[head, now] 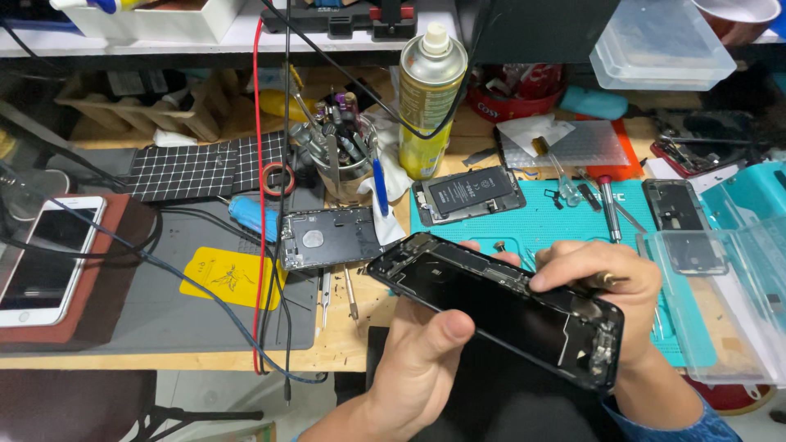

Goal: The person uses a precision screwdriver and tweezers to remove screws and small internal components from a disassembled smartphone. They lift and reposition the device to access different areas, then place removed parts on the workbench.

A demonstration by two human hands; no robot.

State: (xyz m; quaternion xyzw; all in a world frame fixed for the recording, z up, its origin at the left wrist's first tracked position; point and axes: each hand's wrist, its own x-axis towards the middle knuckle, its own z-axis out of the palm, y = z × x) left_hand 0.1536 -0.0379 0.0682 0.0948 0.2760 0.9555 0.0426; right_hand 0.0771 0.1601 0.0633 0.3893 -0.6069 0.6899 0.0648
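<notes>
Across a cluttered wooden workbench [344, 344] seen from above, the largest items are a grey work mat [164, 303] on the left and a teal silicone mat [532, 217] on the right. On a brown block at the far left lies a white smartphone [45, 258], screen up, with a dark cable crossing it. On the grey mat sit a yellow sheet [229, 274] and a grey phone back housing [327, 237], inner side up. Behind them stand a metal cup of tools [344, 160] and a tall yellow-green spray can [427, 98] with a white cap. On the teal mat lies an opened phone with its black battery [471, 194] showing, and a screwdriver [607, 209] beside it. Clear plastic trays [720, 295] overlap the right edge.

Near the front edge, held above the bench between both hands, is an opened black phone frame [499, 307], inner side up and tilted down toward the right. The left hand [422, 360] grips its lower long edge, thumb lying across the dark inside and fingers curled beneath. The right hand [606, 286] is closed over the upper right corner, pinching a thin metal tool [610, 280] whose tip sits against the frame's upper edge.
</notes>
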